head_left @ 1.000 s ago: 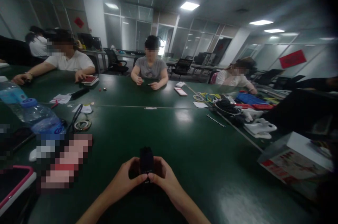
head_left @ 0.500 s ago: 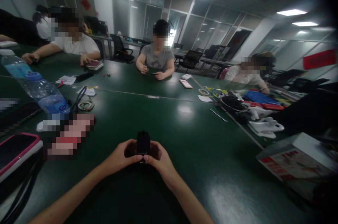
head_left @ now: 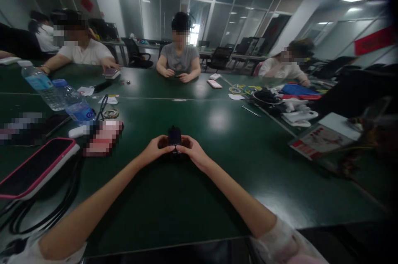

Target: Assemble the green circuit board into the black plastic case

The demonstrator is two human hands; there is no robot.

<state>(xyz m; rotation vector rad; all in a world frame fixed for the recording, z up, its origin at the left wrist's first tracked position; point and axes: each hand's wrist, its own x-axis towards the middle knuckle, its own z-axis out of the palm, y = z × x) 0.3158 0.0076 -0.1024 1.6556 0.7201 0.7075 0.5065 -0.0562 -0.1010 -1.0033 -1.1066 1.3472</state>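
A small black device point(head_left: 174, 136) stands upright at the middle of the green table point(head_left: 205, 189). From the left side, my left hand point(head_left: 157, 149) holds it, with the thumb laid across its near face. My right hand point(head_left: 193, 151) grips the same device from the right, and the two thumb tips nearly meet at its lower front. The fingers behind the device are mostly hidden. What the device is cannot be made out.
Two water bottles point(head_left: 76, 106), a pink-edged phone point(head_left: 37, 168) and black cables lie left. A wrench point(head_left: 251, 111), tangled cables, white items and a box point(head_left: 323, 137) are on the right. Several people sit around the table.
The view has shifted, so the hands and device appear higher in the picture and more of the forearms and the near table edge shows. Both hands keep their hold.
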